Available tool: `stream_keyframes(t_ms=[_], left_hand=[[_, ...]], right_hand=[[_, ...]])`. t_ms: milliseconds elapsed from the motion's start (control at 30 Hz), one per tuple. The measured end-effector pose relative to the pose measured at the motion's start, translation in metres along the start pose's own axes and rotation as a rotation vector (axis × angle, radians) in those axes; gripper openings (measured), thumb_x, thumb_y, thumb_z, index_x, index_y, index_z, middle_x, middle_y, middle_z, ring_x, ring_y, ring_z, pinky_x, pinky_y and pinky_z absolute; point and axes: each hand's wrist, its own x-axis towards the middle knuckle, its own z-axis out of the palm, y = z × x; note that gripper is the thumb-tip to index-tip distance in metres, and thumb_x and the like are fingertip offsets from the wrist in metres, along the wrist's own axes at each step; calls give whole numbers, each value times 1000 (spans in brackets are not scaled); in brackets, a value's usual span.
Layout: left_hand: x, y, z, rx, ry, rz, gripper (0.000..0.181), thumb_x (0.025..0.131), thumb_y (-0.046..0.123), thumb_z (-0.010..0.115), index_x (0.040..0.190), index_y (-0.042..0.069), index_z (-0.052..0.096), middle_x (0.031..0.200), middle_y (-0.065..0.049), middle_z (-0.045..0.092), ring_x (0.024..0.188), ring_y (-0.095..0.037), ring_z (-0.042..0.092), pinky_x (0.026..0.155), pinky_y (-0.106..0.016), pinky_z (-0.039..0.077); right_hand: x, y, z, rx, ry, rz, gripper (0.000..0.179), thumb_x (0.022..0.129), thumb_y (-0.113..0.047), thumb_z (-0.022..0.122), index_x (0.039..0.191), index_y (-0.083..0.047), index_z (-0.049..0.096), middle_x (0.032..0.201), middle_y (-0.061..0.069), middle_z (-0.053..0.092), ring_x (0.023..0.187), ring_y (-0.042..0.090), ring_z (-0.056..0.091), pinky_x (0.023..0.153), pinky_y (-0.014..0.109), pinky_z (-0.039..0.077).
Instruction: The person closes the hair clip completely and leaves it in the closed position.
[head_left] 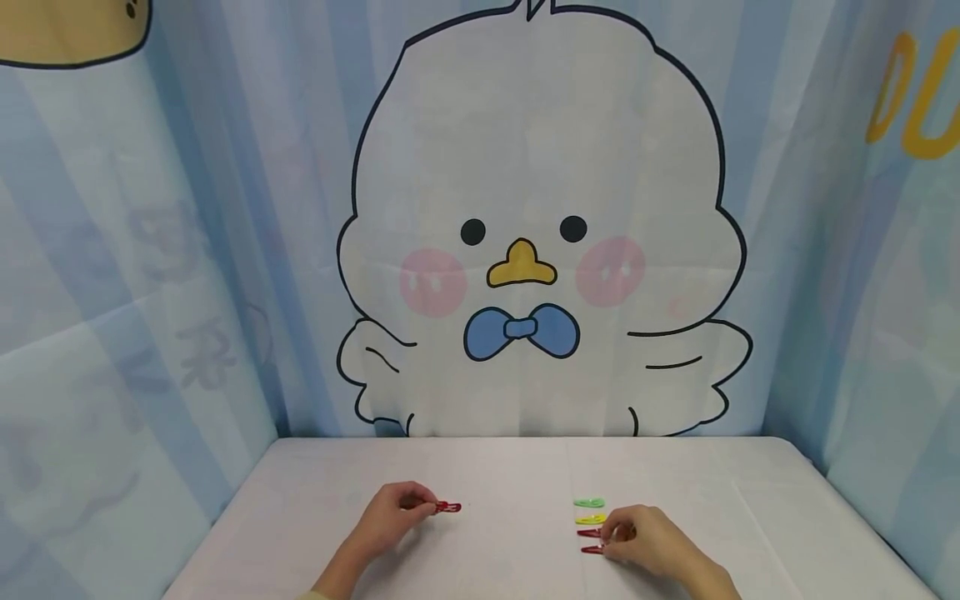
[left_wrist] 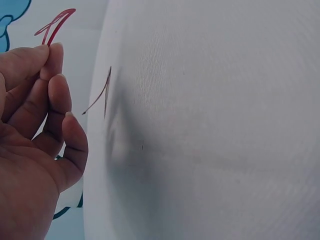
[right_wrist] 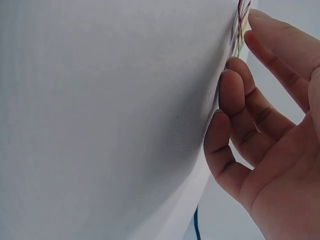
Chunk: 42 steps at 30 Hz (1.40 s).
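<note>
My left hand (head_left: 397, 512) pinches a red hair clip (left_wrist: 62, 21) between thumb and forefinger, just over the white table. The clip's narrow strips stand apart in the left wrist view. A second dark red clip (left_wrist: 107, 90) lies on the table beside the fingers there. At the right, my right hand (head_left: 648, 537) rests low at the table with thumb and forefinger apart, right at the ends of two red clips (head_left: 591, 550). Beyond these lie a yellow clip (head_left: 591, 519) and a green clip (head_left: 589, 502), forming a column. Fingers partly cover the red clips.
The white table (head_left: 517, 467) ends at a back edge against a curtain (head_left: 540, 167) printed with a white chick in a blue bow tie. Striped blue curtains (head_left: 862, 333) hang close at both sides.
</note>
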Motion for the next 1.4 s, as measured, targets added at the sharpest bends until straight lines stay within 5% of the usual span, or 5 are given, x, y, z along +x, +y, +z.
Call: stream_keyframes(t_ms=[267,667,1100,1400], left_hand=[[2,1,5,-18,0,7,7,93,11,73,97,5,71,87,0,68,81,-18,60,71,-35,49],[-3,17,13,-126,-11,57,8,93,7,71,99,1,70,90,-3,69,83,-19,62,72,-36,49],[-7,30,25,-168,-11,107,8,94,8,70,99,2,70,90,-3,70,82,-18,61,70,-31,49],[-13,35,35,-203,12,39,13,96,8,68,105,-1,68,93,-3,70,87,-20,61,76,-36,51]], right_hand=[[-2,-5,-3,-36,59,-77,13,82,-12,81,90,-13,70,74,-3,56,66,16,50,59,29,40],[0,-24,4,-10,184,-4,23,82,-12,83,102,-10,71,85,-2,59,74,15,54,63,28,45],[-3,-41,6,79,238,-146,27,88,-17,79,111,-6,70,90,-3,63,78,14,59,65,27,50],[-4,-50,17,118,253,-190,27,88,-19,79,109,-5,70,89,-4,64,75,9,59,64,26,50]])
